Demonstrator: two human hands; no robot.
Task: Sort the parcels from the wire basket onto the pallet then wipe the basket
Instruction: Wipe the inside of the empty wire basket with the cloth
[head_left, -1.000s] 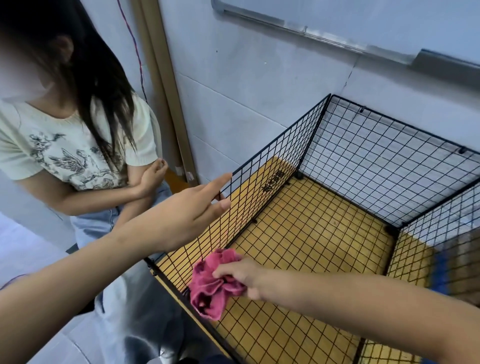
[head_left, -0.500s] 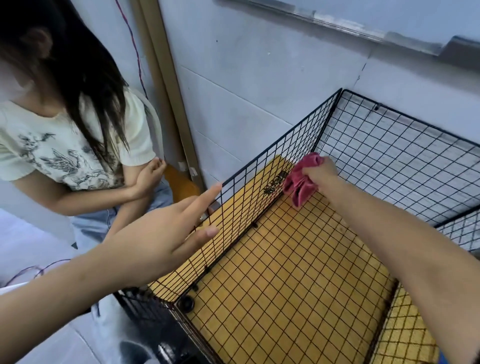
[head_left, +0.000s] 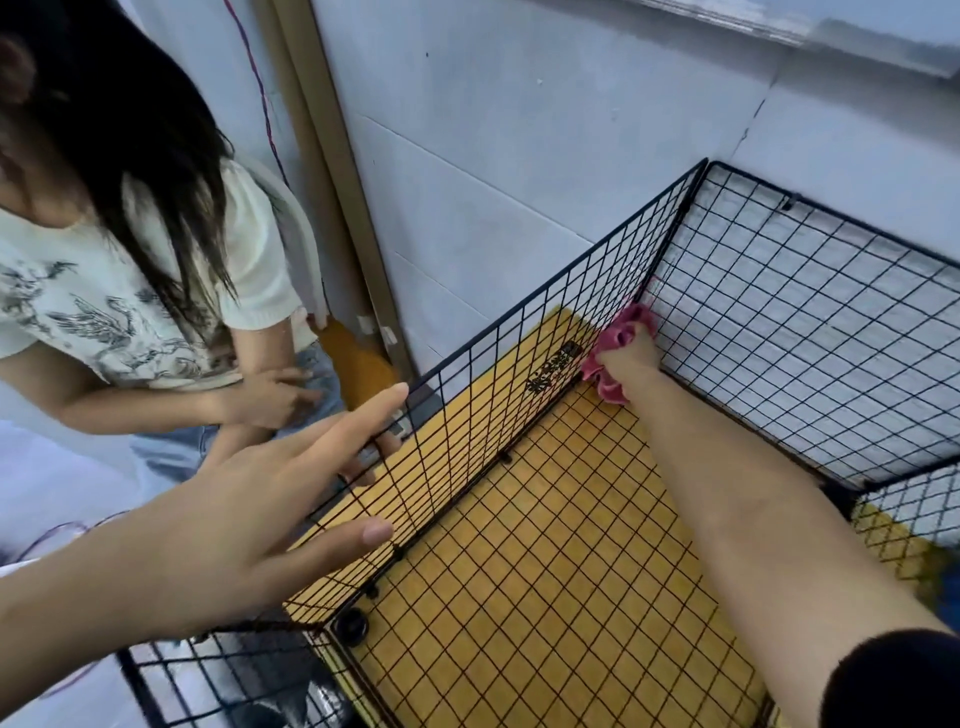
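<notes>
My right grip (head_left: 631, 359) clutches the pink cloth (head_left: 613, 338) in the wire basket's (head_left: 810, 332) far corner. Its left wall (head_left: 519, 384) runs back to my straight-fingered left grip (head_left: 244, 525).

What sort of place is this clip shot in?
Likely a plain indoor room, hardly a working warehouse: a black wire basket stands by a bare pale wall, the right hand presses a pink cloth into its far corner, and a second person stands alongside.

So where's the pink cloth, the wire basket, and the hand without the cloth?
pink cloth (head_left: 621, 330): head view, its upper folds.
wire basket (head_left: 545, 283): head view, top rim of left wall.
left hand (head_left: 223, 525): head view, back of the hand.
</notes>
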